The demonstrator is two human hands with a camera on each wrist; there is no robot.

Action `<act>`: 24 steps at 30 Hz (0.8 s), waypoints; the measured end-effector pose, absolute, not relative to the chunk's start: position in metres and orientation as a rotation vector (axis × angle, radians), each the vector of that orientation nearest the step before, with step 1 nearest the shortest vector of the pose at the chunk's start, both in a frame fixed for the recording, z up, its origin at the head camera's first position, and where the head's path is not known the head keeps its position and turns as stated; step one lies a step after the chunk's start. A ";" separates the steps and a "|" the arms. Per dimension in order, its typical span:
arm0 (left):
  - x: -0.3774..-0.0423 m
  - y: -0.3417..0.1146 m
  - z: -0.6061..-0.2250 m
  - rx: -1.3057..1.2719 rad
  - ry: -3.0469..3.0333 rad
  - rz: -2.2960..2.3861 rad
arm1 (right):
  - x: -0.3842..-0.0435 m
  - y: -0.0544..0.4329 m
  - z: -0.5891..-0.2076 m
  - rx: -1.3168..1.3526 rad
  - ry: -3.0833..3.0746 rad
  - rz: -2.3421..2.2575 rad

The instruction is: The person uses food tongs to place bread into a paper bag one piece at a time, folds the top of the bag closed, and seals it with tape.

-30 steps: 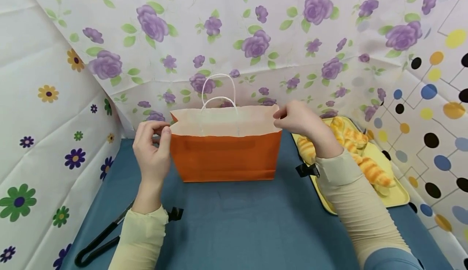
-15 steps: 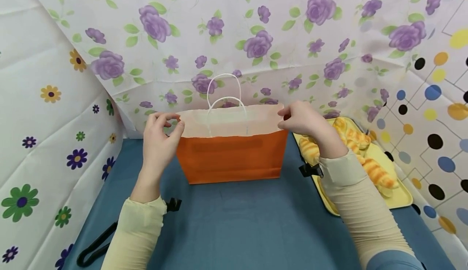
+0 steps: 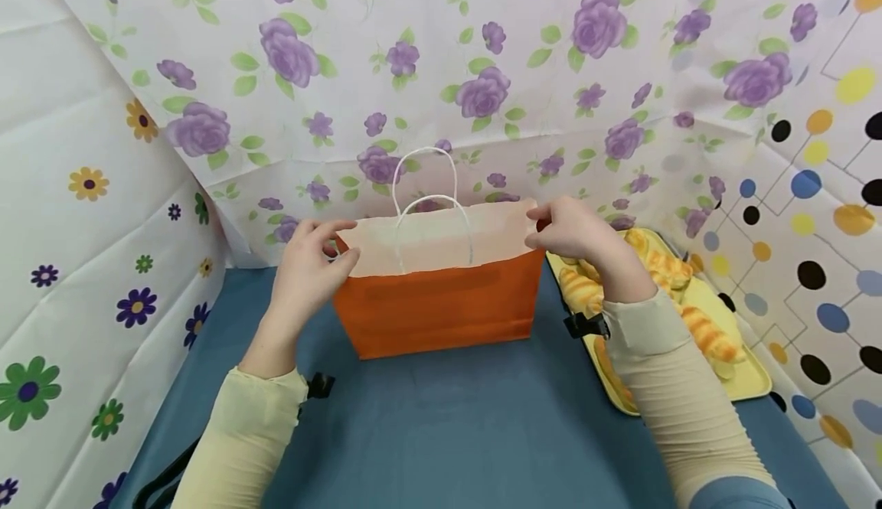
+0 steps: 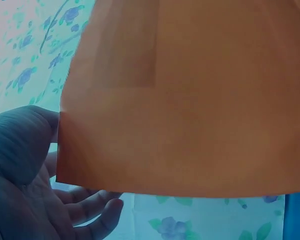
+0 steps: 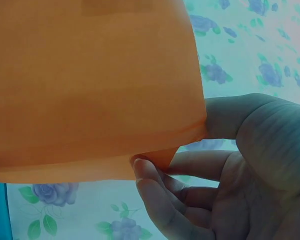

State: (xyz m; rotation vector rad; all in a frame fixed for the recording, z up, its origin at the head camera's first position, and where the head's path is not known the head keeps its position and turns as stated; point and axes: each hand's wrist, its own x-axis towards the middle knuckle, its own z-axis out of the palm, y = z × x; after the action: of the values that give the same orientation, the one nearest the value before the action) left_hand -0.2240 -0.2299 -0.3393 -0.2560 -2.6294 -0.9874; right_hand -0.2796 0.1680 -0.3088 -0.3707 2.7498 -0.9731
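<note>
Paper bag [image 3: 441,314]: the orange bag is standing on the blue table [image 3: 441,425] in front of you, its mouth parted and showing the pale inside.
White handles [image 3: 432,197]: the two of them are rising in arcs above this mouth.
Left hand [image 3: 303,275]: you are touching the left upper corner of the bag; your thumb and forefinger are standing apart there, and your other fingers are hanging relaxed beside the paper.
Right hand [image 3: 575,233]: you are pinching the right upper corner with the thumb and the bent fingers, so this grip is being clamped on the paper.
Yellow tray [image 3: 713,300]: it is lying at your right, carrying striped bread pieces [image 3: 710,334]; your right forearm is partly hiding it.
Black handle [image 3: 168,474]: it is lying at the lower left, and your left sleeve [image 3: 237,432] is hiding most of it.
Flowered sheet [image 3: 441,27]: it is hanging behind the bag.
</note>
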 end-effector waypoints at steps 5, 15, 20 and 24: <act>-0.219 -0.231 -0.341 -0.270 -2.679 -0.958 | -0.274 0.169 -0.316 -0.356 2.714 -1.065; -0.214 -0.232 -0.350 -0.245 -2.638 -0.989 | -0.264 0.168 -0.324 -0.324 2.726 -1.101; -0.217 -0.231 -0.344 -0.266 -2.595 -1.001 | -0.263 0.168 -0.322 -0.325 2.737 -1.161; -0.218 -0.230 -0.339 -0.286 -2.607 -0.980 | -0.263 0.170 -0.319 -0.315 2.752 -1.187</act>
State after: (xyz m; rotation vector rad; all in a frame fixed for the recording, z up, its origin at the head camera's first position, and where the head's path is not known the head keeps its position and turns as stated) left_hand -0.2183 -0.2301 -0.3387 -0.2863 -2.6068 -0.9798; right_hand -0.2629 0.1701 -0.3187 -0.3149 2.7524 -1.1872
